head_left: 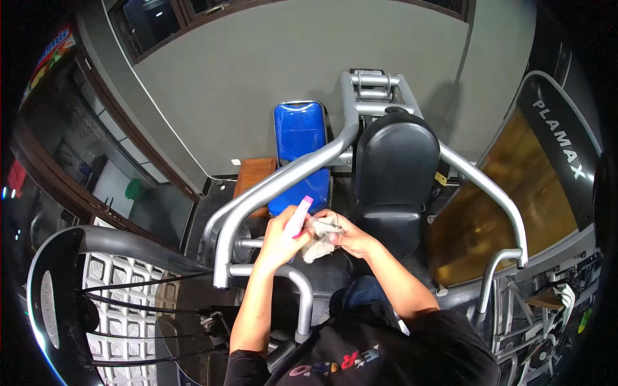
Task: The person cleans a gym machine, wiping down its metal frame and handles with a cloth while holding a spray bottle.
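Note:
My left hand is wrapped round a small white bottle with a pink top, held tilted with the pink end up and away from me. In my right hand is a crumpled whitish cloth with greyish patches, its lower part hanging down. The bottle and the cloth are close together in front of my body, and I cannot tell whether they touch. Beyond my hands is the black padded seat of a gym machine, with its black backrest upright behind it.
Curved silver bars of the machine rise on both sides of me. A blue chair and a brown wooden box stand by the grey wall. A tall panel marked PLAMAX is at right, and a glass door at left.

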A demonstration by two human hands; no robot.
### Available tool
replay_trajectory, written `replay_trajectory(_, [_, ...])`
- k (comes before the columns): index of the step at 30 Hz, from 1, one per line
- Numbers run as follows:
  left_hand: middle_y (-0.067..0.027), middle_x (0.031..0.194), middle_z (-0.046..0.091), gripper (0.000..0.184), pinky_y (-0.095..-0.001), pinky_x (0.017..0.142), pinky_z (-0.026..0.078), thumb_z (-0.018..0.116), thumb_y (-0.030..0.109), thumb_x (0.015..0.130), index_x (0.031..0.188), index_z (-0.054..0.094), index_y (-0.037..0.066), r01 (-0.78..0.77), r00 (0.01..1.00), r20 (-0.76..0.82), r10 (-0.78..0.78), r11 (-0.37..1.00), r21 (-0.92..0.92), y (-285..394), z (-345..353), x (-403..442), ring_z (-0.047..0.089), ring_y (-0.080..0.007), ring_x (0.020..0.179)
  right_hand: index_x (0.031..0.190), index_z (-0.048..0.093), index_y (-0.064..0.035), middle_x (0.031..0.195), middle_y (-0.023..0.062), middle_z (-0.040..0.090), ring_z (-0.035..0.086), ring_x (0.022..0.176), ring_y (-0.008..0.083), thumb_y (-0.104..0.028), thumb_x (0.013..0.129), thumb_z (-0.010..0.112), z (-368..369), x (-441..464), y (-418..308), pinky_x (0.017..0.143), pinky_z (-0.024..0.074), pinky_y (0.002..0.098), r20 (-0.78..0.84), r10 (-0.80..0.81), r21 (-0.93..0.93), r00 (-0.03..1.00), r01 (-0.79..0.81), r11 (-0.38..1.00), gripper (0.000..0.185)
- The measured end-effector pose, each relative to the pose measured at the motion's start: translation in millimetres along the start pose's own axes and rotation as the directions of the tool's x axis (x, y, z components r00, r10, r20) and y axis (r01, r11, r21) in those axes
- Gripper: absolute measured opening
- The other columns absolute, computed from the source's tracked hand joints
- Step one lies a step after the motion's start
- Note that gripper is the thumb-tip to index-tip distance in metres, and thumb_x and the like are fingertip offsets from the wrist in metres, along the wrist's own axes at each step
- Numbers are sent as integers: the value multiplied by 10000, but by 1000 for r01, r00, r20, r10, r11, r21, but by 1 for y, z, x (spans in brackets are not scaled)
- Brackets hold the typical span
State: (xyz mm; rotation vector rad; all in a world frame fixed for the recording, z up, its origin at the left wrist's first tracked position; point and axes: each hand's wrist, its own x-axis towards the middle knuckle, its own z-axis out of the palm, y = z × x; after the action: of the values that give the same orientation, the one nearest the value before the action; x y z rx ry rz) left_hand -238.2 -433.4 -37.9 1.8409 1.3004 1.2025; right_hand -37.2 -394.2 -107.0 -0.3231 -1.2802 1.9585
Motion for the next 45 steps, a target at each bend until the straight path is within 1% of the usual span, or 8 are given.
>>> replay_trajectory(7, [-44,782,620,291,-297,666,474,772,177,739,937,631,17,37,965,261,-39,999,14,2,-11,11,568,-114,707,1389,449,-62,1126,72,587,579,1019,142,-261,828,822,-23,16,-39,875,491,310,158,334,-416,929,-244,876,702])
replay_trajectory(11, [-48,860,655,338,-301,718,480,790,217,737,959,637,14,160,944,294,-149,987,-13,11,-9,19,584,-113,780,1130,649,12,963,77,681,607,884,118,-291,864,769,-10,25,-49,787,502,310,160,440,-744,884,-185,642,421])
replay_trajectory(12, [-96,800,673,319,-326,704,507,792,221,766,963,652,13,104,968,230,-98,994,-14,5,-6,19,631,-168,727,989,695,33,879,67,701,616,843,113,-292,898,728,-5,24,-55,772,509,311,109,406,-695,907,-223,684,339])
replay_trajectory(16, [-73,798,683,237,-307,696,512,781,195,821,950,662,36,-10,1000,-7,10,997,-73,-16,7,17,632,-138,725,1195,633,-2,1085,49,687,634,953,120,-250,964,660,-43,16,-17,829,522,312,-52,279,-264,959,-283,922,340])
replay_trajectory(20, [-72,787,687,235,-305,684,508,773,210,837,943,663,31,131,979,-157,-131,991,-14,-39,14,12,628,-124,704,1249,596,-64,1175,77,674,659,1103,222,-217,964,649,-51,2,7,919,550,423,-513,162,249,843,-34,968,328])
replay_trajectory(30, [-138,709,667,263,-363,662,511,758,244,825,851,650,6,358,906,-267,-329,932,65,-55,11,5,673,-250,672,1268,549,-56,1224,108,656,652,1135,267,-180,949,615,-66,-15,29,967,534,491,-694,173,285,699,45,958,348])
replay_trajectory(43, [-99,751,670,217,-330,683,509,753,200,848,902,656,13,328,892,-328,-311,945,-7,-56,4,-8,649,-177,693,1378,483,-72,1323,122,602,599,1217,294,-266,1001,578,-64,-5,18,1010,508,539,-617,181,377,766,87,922,435])
replay_trajectory(45, [-87,764,673,199,-319,680,510,744,189,861,928,659,22,256,905,-354,-238,967,5,-53,-1,-17,646,-168,701,1397,475,-95,1303,106,610,599,1214,285,-235,991,609,-54,10,6,995,521,529,-632,46,202,774,107,974,450])
